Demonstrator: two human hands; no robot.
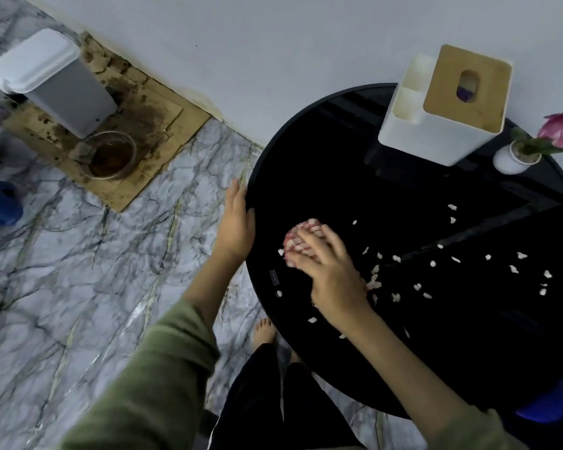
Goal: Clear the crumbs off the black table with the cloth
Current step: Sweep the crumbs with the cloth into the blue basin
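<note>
A round black table (332,164) fills the right half of the view. White crumbs (433,263) lie scattered over its middle and right side, with several more near its left rim. My right hand (329,267) presses flat on a bunched red-and-white cloth (301,233) near the table's left side, fingers spread over it. My left hand (236,219) rests against the table's left rim, fingers held together, holding nothing.
A white tissue box with a wooden lid (442,102) and a small white vase with a pink flower (517,155) stand at the table's far edge. On the marble floor lie stained cardboard (163,125), a grey bin (56,82) and a glass bowl (111,155). My bare foot (264,331) is beside the table.
</note>
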